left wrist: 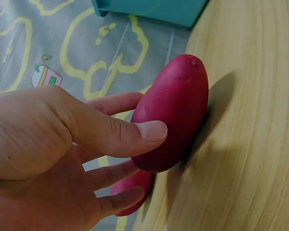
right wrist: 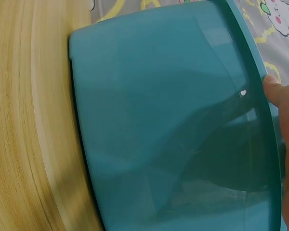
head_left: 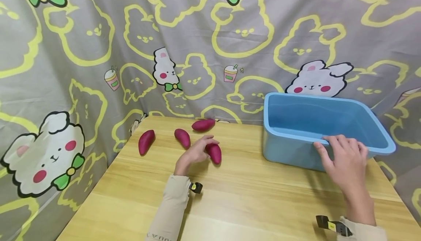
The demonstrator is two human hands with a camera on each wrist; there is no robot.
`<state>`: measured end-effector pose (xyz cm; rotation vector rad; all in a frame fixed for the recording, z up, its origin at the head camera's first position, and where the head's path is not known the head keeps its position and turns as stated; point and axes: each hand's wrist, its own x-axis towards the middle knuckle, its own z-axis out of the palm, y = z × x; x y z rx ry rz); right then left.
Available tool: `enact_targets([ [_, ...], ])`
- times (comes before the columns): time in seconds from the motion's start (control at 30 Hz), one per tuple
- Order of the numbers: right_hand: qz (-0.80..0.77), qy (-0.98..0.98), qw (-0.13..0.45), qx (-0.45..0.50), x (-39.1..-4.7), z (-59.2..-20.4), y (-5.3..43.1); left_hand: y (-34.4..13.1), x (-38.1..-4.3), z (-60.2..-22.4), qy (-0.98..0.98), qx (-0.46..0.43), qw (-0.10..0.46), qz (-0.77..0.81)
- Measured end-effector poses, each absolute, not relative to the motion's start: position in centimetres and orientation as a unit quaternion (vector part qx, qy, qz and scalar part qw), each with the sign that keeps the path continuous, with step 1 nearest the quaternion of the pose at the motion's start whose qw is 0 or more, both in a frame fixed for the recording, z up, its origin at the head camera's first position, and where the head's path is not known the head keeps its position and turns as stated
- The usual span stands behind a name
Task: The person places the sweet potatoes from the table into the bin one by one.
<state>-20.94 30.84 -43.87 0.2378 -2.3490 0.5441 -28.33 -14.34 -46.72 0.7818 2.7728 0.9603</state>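
My left hand [head_left: 197, 151] pinches a purple sweet potato [head_left: 215, 154], its thumb lying on the near side in the left wrist view and the other fingers behind. The sweet potato [left wrist: 176, 110] is low over the wooden table, its shadow beside it. Three more sweet potatoes lie to the left and behind: one at far left [head_left: 146, 142], a middle one [head_left: 182, 138] and a back one [head_left: 203, 125]. On the right, my right hand [head_left: 348, 160] holds the near rim of a blue plastic tub [head_left: 292, 149], fingers over the edge; their tips are hidden.
The wooden table [head_left: 236, 197] ends at the back against a grey patterned curtain [head_left: 187, 32], which also hangs along the left and right sides. The tub's high walls stand at the back right.
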Motion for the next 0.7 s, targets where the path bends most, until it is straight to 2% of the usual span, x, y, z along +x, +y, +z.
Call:
enact_targets([
  [0.7, 0.208, -0.904, 0.361, 0.094, -20.5, -43.9, 30.6, -13.6, -28.6, -48.3, 0.918, 0.257, 0.037, 0.299],
])
